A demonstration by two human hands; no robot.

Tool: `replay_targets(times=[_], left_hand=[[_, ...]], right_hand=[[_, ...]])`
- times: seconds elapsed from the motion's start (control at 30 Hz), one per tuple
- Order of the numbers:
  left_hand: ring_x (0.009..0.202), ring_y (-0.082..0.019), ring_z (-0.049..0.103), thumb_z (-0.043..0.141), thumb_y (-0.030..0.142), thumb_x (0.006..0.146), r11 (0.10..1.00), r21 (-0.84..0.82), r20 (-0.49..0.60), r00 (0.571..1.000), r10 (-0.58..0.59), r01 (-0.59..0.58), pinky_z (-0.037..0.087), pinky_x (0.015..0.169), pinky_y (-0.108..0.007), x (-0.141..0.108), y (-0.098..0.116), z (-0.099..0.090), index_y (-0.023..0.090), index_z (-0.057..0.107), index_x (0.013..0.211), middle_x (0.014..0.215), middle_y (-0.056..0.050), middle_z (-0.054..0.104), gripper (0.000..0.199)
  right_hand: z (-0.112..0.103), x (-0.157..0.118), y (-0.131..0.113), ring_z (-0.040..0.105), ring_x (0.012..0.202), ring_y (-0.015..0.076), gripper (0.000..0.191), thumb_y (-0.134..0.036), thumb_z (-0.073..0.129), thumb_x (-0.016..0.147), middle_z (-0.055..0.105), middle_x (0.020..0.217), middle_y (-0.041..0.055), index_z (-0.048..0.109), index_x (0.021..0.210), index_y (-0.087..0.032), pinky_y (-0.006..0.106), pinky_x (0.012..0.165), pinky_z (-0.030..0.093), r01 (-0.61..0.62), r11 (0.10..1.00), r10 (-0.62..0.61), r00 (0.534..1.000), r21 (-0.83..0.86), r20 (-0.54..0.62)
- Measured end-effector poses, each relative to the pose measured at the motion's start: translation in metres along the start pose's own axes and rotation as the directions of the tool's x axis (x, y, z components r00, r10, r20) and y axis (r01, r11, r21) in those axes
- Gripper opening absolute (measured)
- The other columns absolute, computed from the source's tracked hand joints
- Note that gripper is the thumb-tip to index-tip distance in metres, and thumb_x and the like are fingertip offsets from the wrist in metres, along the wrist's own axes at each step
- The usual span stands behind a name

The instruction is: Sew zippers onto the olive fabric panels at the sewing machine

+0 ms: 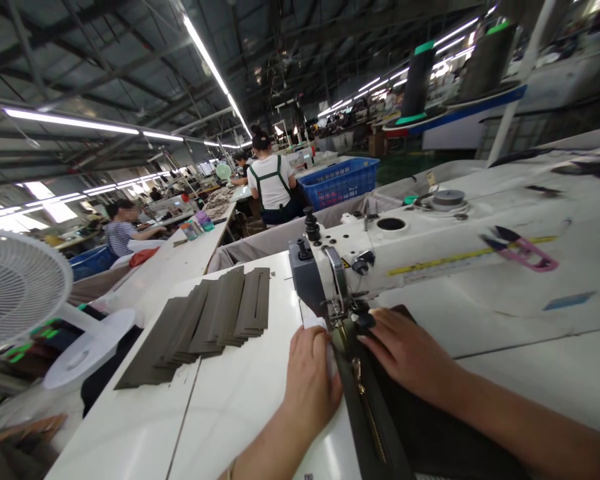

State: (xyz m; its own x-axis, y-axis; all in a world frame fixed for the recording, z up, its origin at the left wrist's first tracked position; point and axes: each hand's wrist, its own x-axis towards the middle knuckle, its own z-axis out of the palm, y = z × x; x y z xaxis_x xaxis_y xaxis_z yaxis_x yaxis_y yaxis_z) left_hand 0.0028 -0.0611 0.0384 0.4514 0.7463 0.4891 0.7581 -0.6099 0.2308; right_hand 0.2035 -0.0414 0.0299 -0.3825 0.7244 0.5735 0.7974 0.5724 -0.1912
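Dark olive fabric (353, 400) with a brass metal zipper (367, 413) lies under the presser foot (363, 317) of a white sewing machine (410, 247). My left hand (310, 373) is closed at the fabric's left edge, fingers bent and thumb by the cloth, with a white strip partly hidden beside it. On the other side, my right hand (410, 350) holds the fabric close to the presser foot, its fingertips partly hidden. The zipper pull (357, 373) hangs on the near stretch of teeth. Stacked olive fabric pieces (215, 317) fan out left of the machine.
Pink-handled thread snips (525, 250) rest on the machine arm beside a yellow measuring tape (445, 260). A white fan (20, 287) stands at the left. Large thread cones (415, 87) are at upper right. A blue crate (340, 183) and a seated co-worker (273, 180) are ahead.
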Motion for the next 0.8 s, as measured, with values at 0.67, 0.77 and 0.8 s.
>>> replay_targets(times=[0.67,0.77,0.8], left_hand=[[0.079,-0.021,0.058,0.046,0.01,0.081,0.998,0.045,0.01,0.999,0.035,-0.035,0.052,0.068,-0.034,0.003,-0.004,0.007,0.016,0.058,0.083,0.085,-0.008,0.059,0.014],[0.074,-0.02,0.056,0.051,0.013,0.078,0.999,0.02,-0.007,0.999,-0.031,0.031,0.048,0.065,-0.033,0.003,-0.005,0.005,0.018,0.056,0.074,0.077,-0.005,0.058,0.008],[0.076,-0.02,0.056,0.052,0.013,0.079,1.0,-0.014,-0.013,1.0,-0.011,0.011,0.047,0.067,-0.033,0.004,-0.006,0.003,0.018,0.058,0.077,0.08,-0.005,0.06,0.007]], right_hand=[[0.013,-0.005,-0.004,0.053,0.112,0.0246,0.036,-0.014,0.032,0.09,0.059,0.118,0.0175,0.054,0.117,-0.003,0.041,0.097,0.045,0.19,0.975,-0.202,0.974,0.116,0.103],[0.013,-0.005,-0.006,0.053,0.112,0.0228,0.036,-0.015,0.032,0.091,0.058,0.119,0.0162,0.055,0.116,-0.004,0.038,0.097,0.044,0.184,0.978,-0.193,0.977,0.101,0.088],[0.014,-0.006,-0.006,0.053,0.112,0.0219,0.036,-0.015,0.032,0.091,0.058,0.119,0.0155,0.055,0.116,-0.004,0.037,0.097,0.044,0.177,0.98,-0.184,0.979,0.092,0.083]])
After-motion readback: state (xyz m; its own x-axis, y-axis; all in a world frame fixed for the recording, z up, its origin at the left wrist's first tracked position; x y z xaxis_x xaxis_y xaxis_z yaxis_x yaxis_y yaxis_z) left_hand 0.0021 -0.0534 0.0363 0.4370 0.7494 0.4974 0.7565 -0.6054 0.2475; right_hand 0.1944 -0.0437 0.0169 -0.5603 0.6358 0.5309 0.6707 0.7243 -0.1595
